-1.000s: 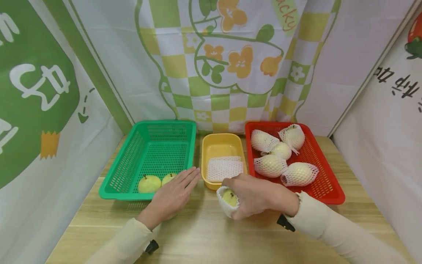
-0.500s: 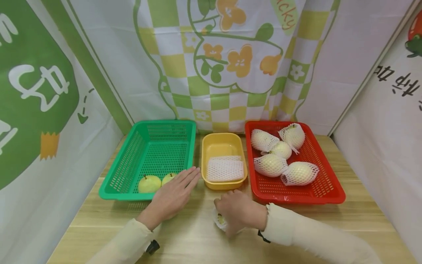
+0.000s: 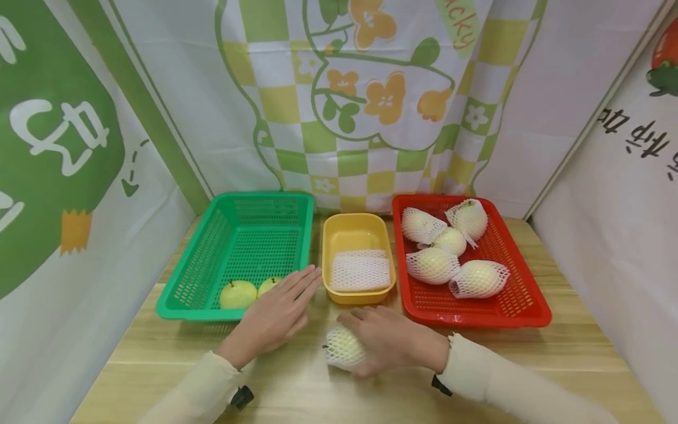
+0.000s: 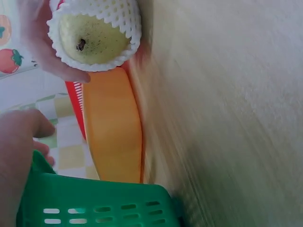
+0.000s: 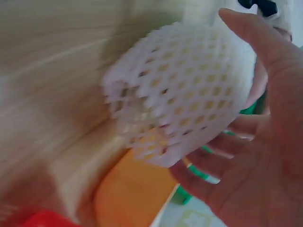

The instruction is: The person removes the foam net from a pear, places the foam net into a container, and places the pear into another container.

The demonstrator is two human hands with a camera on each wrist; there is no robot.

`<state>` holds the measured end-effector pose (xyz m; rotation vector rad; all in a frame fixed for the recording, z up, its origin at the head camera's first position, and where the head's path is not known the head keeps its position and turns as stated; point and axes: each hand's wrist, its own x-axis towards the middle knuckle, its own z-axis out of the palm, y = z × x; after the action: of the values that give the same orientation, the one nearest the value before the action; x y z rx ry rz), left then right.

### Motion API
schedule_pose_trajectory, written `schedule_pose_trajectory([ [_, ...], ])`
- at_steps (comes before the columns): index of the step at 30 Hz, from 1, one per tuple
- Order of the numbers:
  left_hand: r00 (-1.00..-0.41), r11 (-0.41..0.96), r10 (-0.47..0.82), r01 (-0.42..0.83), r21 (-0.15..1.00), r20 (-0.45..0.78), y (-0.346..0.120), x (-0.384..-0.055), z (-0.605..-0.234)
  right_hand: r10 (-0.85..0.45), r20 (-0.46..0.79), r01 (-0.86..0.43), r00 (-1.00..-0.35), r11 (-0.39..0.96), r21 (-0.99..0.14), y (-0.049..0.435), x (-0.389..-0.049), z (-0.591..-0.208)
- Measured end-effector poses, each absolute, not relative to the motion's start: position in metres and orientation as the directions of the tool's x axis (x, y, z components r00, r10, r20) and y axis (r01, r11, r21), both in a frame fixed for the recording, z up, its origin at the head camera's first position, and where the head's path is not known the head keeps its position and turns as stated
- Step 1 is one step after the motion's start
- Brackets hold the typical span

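A pear in white foam netting (image 3: 345, 348) lies on its side on the table, its stem pointing left. My right hand (image 3: 394, 338) is at its right side, thumb and fingers spread around it. In the right wrist view the netting's gathered end (image 5: 135, 118) faces the camera, and the fingers (image 5: 203, 165) are extended along the fruit. My left hand (image 3: 275, 309) lies with straight fingers over the near right corner of the green basket (image 3: 201, 315). Two bare pears (image 3: 238, 294) sit in that basket, one partly hidden by the hand.
A yellow tray (image 3: 359, 299) with stacked white foam nets (image 3: 361, 272) stands between the baskets. On the right, a red basket (image 3: 477, 318) holds several netted pears (image 3: 431, 265). A patterned curtain (image 3: 355, 165) hangs behind.
My right hand brought the netted pear from beside the yellow tray down and left onto the table, then eased right off it. The pear's stem has turned leftward. The left hand stayed put.
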<state>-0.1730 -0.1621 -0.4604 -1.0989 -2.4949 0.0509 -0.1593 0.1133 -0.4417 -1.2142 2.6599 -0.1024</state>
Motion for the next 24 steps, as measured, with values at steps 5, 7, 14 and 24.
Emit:
schedule_pose_trajectory([
  [5, -0.451, 0.581, 0.722, 0.807, -0.106, 0.524, -0.156, -0.159, -0.456, -0.752, -0.151, -0.701, -0.641, 0.654, -0.283, 0.129, -0.161, -0.454],
  [7, -0.421, 0.548, 0.715, 0.833, -0.073, 0.559, -0.152, -0.151, -0.453, -0.750, -0.140, -0.688, -0.646, 0.652, -0.320, 0.134, -0.162, -0.459],
  [14, -0.558, 0.577, 0.656, 0.805, 0.139, 0.507, -0.150, -0.134, -0.455, -0.748, -0.080, -0.645, -0.659, 0.616, -0.452, 0.142, -0.168, -0.477],
  [24, -0.699, 0.601, 0.661, 0.711, 0.364, 0.273, -0.145, -0.128, -0.473, -0.763, 0.012, -0.655, -0.646, 0.546, -0.523, 0.144, -0.170, -0.486],
])
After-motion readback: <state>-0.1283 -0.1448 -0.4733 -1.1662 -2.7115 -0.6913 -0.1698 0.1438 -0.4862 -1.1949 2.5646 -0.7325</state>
